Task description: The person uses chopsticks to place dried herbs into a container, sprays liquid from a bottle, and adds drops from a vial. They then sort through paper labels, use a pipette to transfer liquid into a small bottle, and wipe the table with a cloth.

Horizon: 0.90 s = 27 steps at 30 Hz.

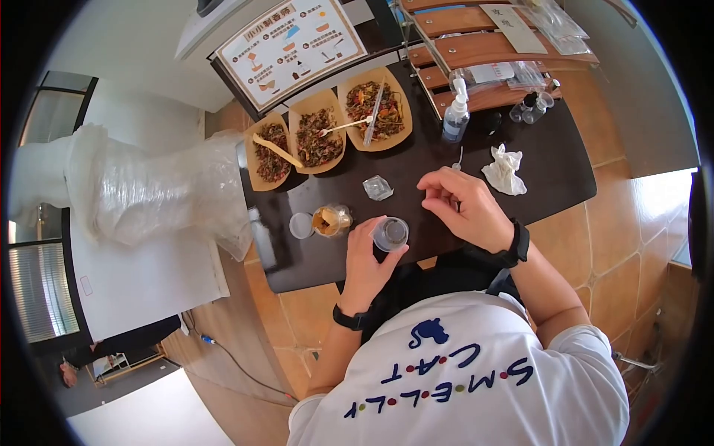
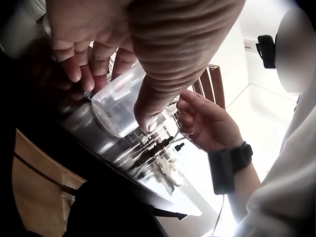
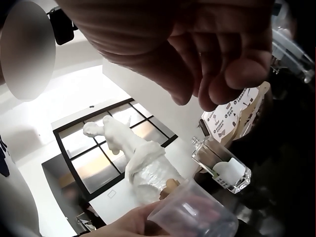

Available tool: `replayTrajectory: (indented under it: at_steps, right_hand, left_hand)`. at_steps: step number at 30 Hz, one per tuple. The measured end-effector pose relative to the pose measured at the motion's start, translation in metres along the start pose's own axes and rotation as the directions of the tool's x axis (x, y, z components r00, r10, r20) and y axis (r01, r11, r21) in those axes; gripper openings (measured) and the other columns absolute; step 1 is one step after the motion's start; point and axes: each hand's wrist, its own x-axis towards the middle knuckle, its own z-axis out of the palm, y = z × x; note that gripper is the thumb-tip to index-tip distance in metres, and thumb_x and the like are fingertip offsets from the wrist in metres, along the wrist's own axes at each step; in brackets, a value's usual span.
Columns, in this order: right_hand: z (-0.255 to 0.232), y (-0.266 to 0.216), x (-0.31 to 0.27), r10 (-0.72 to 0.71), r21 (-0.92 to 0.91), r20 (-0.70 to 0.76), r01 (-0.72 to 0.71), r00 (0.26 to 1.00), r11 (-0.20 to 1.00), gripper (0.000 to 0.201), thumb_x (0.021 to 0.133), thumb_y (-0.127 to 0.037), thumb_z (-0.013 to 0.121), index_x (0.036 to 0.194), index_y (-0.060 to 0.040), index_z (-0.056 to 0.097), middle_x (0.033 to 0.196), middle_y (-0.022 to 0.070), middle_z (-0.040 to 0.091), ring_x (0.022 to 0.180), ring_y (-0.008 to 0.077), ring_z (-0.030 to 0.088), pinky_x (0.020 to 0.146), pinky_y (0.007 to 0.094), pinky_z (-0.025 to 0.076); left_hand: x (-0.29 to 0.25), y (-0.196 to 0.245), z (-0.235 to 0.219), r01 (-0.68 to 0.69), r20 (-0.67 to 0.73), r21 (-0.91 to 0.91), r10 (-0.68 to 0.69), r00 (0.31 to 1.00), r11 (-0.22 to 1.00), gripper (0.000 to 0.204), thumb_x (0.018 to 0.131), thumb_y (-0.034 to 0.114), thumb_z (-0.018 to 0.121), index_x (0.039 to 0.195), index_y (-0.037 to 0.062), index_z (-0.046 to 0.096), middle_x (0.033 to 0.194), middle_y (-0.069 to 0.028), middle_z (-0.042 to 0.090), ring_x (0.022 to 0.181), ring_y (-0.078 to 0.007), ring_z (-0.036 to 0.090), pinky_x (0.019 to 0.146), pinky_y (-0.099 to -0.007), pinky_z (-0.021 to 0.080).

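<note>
My left hand point(image 1: 364, 260) holds a clear plastic cup point(image 1: 390, 234) upright near the table's front edge, fingers and thumb around its side. In the left wrist view the cup point(image 2: 118, 103) looks see-through. My right hand point(image 1: 472, 208) is raised to the right of the cup, its fingers loosely bent, with nothing visible between thumb and fingertips in the right wrist view. A square glass bottle point(image 3: 222, 165) without a cap stands just beyond the cup. Left of the cup is a small jar point(image 1: 332, 221) with tan pieces inside, and a round clear lid point(image 1: 301, 225) beside it.
Three paper trays point(image 1: 318, 141) of dried plant mix line the back, under an instruction sheet point(image 1: 290, 48). A pump bottle point(image 1: 456, 119), small dropper bottles point(image 1: 534, 110) and a crumpled tissue point(image 1: 506, 171) sit right. A wooden slatted rack point(image 1: 483, 52) stands behind; a plastic-wrapped white figure point(image 1: 149, 186) is left.
</note>
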Motion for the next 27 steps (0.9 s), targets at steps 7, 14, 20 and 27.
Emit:
replayTrajectory:
  at_steps: [7, 14, 20, 27]
  right_hand:
    - [-0.012, 0.003, -0.019, -0.006, -0.003, -0.417, 0.005, 0.909, 1.000, 0.014, 0.091, -0.001, 0.072, 0.103, -0.0045, 0.065, 0.078, 0.0006, 0.065, 0.067, 0.0030, 0.057, 0.061, 0.0203, 0.045]
    - [-0.042, 0.051, -0.027, 0.305, 0.015, -0.279, -0.313, 0.911, 0.950, 0.030, 0.089, -0.006, 0.074, 0.114, -0.0050, 0.058, 0.062, 0.0012, 0.057, 0.057, 0.0091, 0.053, 0.056, 0.0253, 0.041]
    - [-0.025, 0.062, -0.013, 0.254, -0.245, -0.196, -0.298, 0.947, 0.923, 0.036, 0.083, -0.009, 0.076, 0.114, -0.0071, 0.057, 0.059, 0.0090, 0.059, 0.056, 0.0271, 0.061, 0.054, 0.0383, 0.043]
    - [-0.016, 0.082, 0.000, 0.151, -0.394, -0.213, -0.226, 0.965, 0.891, 0.027, 0.082, -0.007, 0.074, 0.104, -0.0079, 0.058, 0.061, 0.0106, 0.060, 0.060, 0.0321, 0.063, 0.054, 0.0424, 0.044]
  left_hand:
    - [-0.018, 0.026, -0.031, 0.043, 0.010, 0.125, -0.045, 0.999, 0.991, 0.058, 0.082, 0.006, 0.079, 0.134, 0.0025, 0.053, 0.128, -0.0176, 0.058, 0.116, -0.0354, 0.057, 0.099, -0.0420, 0.047]
    - [0.019, 0.041, -0.074, 0.057, -0.126, 0.153, -0.038, 0.991, 0.987, 0.058, 0.084, 0.004, 0.076, 0.137, 0.0039, 0.051, 0.124, -0.0140, 0.057, 0.109, -0.0268, 0.060, 0.089, -0.0364, 0.052]
    - [0.077, 0.025, -0.057, -0.121, -0.059, 0.161, 0.132, 0.990, 0.980, 0.067, 0.080, 0.017, 0.084, 0.136, 0.0015, 0.051, 0.125, -0.0183, 0.060, 0.118, -0.0364, 0.056, 0.099, -0.0434, 0.047]
    - [0.088, 0.010, -0.049, -0.088, 0.138, 0.204, 0.061, 0.989, 0.975, 0.058, 0.080, 0.023, 0.084, 0.129, 0.0042, 0.058, 0.123, -0.0156, 0.067, 0.116, -0.0367, 0.061, 0.099, -0.0425, 0.048]
